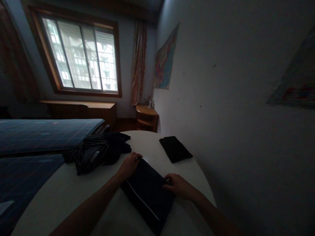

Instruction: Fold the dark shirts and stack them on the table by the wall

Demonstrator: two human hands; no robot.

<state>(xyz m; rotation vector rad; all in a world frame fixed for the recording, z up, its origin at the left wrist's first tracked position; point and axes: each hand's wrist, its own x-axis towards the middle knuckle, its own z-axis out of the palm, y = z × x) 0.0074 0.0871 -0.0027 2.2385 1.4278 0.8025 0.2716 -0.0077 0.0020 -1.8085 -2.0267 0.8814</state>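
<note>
A dark navy folded garment [150, 193] with a thin white stripe along one side lies on the round white table [81, 200] in front of me. My left hand [129, 166] grips its far left corner, the fingers curled over the edge. At the right edge, my right hand [179, 186] pinches the cloth between thumb and fingers. Whether it is trousers or a top cannot be made out. Beyond my right hand rests a black folded cloth item [175, 149], flat and apart from the garment.
A loose heap of dark clothes [98, 152], some striped, sits at the table's left edge. Left of the table is a bed with a blue plaid cover [49, 134]. A white wall [236, 137] runs close on the right. A corner shelf [147, 111] stands behind.
</note>
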